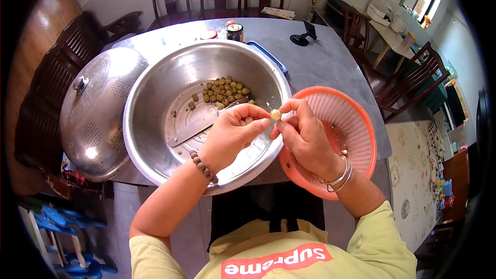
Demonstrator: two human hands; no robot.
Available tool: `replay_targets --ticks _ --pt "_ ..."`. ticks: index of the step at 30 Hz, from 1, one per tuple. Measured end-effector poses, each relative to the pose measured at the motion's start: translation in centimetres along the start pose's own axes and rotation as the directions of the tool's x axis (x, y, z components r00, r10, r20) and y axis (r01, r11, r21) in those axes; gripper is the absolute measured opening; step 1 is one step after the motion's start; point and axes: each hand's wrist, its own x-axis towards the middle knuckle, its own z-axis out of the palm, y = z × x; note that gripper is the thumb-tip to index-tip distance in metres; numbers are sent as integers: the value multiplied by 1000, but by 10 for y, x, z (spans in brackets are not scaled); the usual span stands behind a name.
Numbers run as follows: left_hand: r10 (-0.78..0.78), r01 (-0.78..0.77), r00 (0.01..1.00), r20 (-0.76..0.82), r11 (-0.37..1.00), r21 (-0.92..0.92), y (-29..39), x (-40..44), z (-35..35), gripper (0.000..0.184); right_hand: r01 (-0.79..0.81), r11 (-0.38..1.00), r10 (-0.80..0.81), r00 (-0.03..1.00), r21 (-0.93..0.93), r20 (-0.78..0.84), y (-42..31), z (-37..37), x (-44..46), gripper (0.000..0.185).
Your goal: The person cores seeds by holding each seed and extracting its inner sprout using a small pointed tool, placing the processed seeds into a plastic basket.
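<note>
Between my hands, above the right side of a large steel basin [206, 46], is a pale, peeled, round seed [276, 114], perhaps a lotus seed. My right hand [305, 137] pinches it with bent fingers. Thumb and index finger of my left hand [235, 132] press together right beside the seed; what they pinch is too small to tell. Pale shapes show inside its curled fingers. A pile of green-brown unpeeled seeds [225, 92] lies in the basin. A long flat blade [191, 133], its dark handle partly hidden by my left hand, rests there too.
An orange plastic colander [361, 124] sits right of the basin, under my right hand, with small pale bits inside. A perforated steel lid [103, 103] leans at the left. Behind stand a jar [234, 33] and a black stand [304, 36] on the grey table [330, 64].
</note>
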Motion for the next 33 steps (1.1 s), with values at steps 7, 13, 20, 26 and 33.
replay_targets --ticks 7,13,20,26,33 --pt "43 -42 998 47 999 -18 2 -2 2 16 68 993 -67 998 -92 17 4 6 -1 19" --pt "121 -121 993 5 992 -46 -1 -2 0 17 14 992 -9 999 -126 38 -10 3 2 22" --pt "161 -162 987 -23 980 -116 1 -2 -2 16 17 997 -8 992 -76 127 -9 -1 -2 40" --pt "155 -152 988 14 979 -138 3 -4 1 17 -7 999 17 978 -50 207 -15 -12 -4 42" --pt "232 -238 968 91 969 67 2 -5 -2 18 38 986 3 968 -161 249 -15 -16 -7 37"
